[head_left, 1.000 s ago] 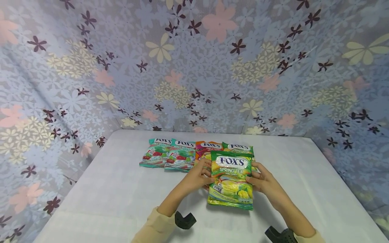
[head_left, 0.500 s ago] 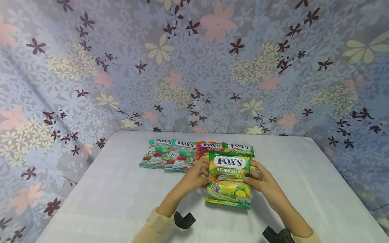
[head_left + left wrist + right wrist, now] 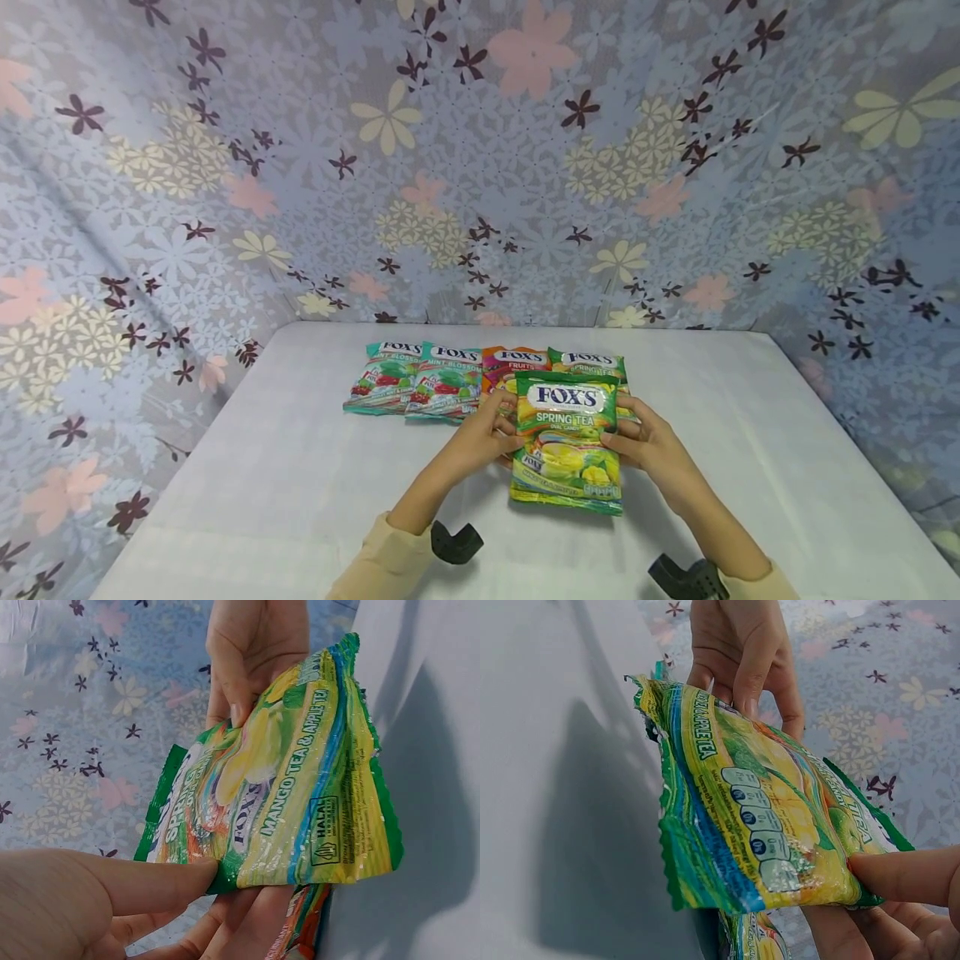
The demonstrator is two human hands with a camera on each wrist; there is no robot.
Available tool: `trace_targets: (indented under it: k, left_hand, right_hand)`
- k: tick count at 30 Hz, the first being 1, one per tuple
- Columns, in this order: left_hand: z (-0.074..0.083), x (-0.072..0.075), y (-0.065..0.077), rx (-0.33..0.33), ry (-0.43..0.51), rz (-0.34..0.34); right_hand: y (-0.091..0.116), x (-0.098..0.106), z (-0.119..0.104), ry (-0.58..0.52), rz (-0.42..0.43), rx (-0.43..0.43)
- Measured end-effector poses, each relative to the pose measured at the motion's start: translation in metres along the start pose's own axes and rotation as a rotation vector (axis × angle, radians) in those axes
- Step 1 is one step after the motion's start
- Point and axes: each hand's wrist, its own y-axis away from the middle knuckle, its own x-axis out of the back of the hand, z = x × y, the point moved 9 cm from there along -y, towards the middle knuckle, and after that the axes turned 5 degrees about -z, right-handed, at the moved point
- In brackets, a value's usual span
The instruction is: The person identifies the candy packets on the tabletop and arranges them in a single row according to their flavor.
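The left hand [image 3: 487, 433] and the right hand [image 3: 643, 442] pinch the Fox's Spring Tea candy bag [image 3: 567, 442] by its sides above the bench [image 3: 262, 483]; this slippery foil bag could slip from such a light thumb grip.

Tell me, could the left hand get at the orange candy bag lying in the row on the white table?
Probably not yet: the left hand grips the green Spring Tea candy bag, though the orange candy bag lies just beyond its fingers.

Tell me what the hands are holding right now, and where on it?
Both hands, left hand and right hand, pinch the green Spring Tea candy bag by its side edges.
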Motion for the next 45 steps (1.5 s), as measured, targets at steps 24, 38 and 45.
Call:
trace_targets:
  k: [24, 38, 45]
  left_hand:
    - [-0.002, -0.054, -0.069, 0.061, -0.045, -0.027]
    - [0.011, -0.088, -0.117, 0.061, -0.197, 0.022]
    - [0.014, -0.101, -0.131, 0.134, -0.289, 0.052]
  right_hand:
    - [0.004, 0.075, 0.04, 0.05, 0.152, -0.126]
    - [-0.008, 0.133, 0.058, 0.161, 0.273, -0.196]
    - [-0.015, 0.155, 0.064, 0.214, 0.314, -0.215]
